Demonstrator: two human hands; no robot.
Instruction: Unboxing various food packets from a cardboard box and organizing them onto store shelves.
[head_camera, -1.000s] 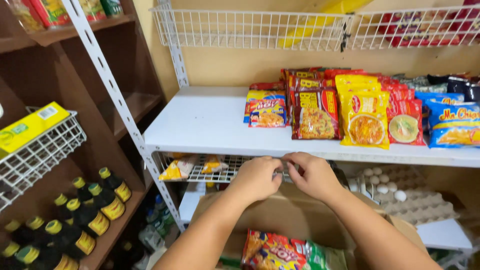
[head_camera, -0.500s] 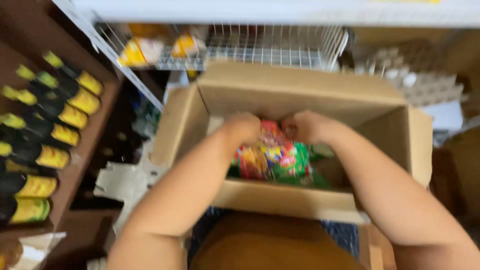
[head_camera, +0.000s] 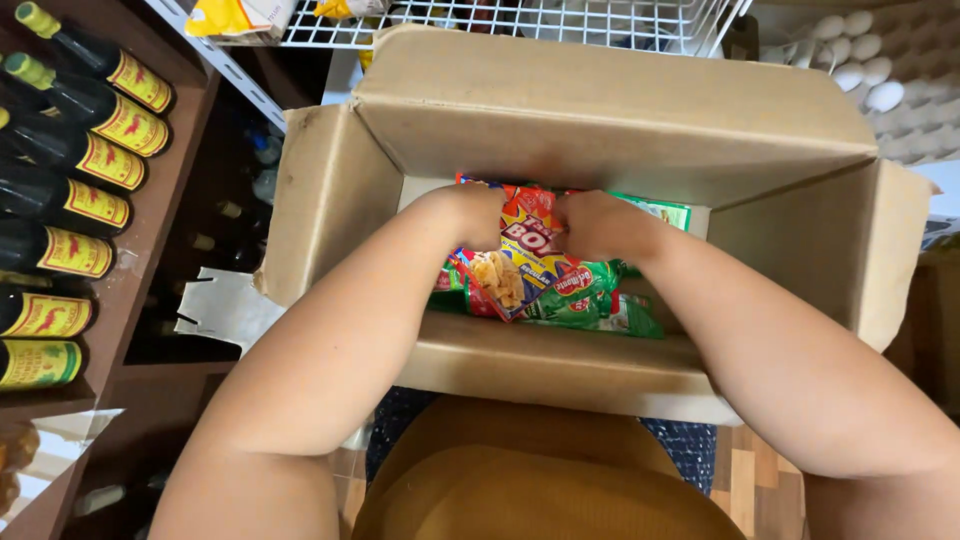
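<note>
Cardboard box (head_camera: 600, 110), flaps open, fills mid-frame w/ both arms reaching in. Left hand (head_camera: 478, 215) & right hand (head_camera: 600, 225) sit close together inside, fingers curled & clamped on the top edge of a snack packet (head_camera: 520, 262): red/yellow/blue foil w/ a pic of fried pieces, tilted up. Green packets (head_camera: 590, 300) lie under it at box bottom. Dark wooden shelf (head_camera: 150, 270) at left holds dark bottles (head_camera: 70, 150), yellow labels. White wire basket (head_camera: 520, 20) above box; white eggs (head_camera: 860, 70) in tray top right.
</note>
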